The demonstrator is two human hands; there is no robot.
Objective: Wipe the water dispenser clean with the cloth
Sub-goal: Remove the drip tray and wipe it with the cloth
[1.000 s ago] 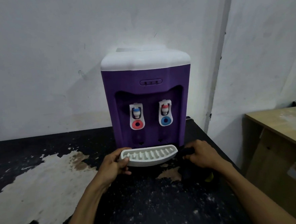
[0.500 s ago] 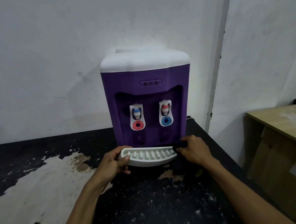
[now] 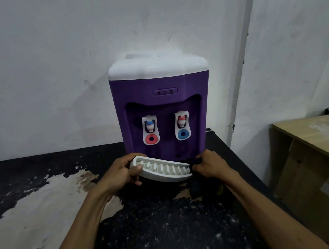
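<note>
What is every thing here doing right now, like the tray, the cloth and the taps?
Water dispenser, upright on the black counter, no bottle on top.
Drip tray, tilted, left end higher, before the dispenser's base.
Left hand, grips the tray's left end.
Right hand, holds the dark cloth at the tray's right end.
Taps, no water running.

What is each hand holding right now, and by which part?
The left hand grips the white drip tray by its left end. The right hand holds the dark cloth, bunched against the tray's right end.
</note>
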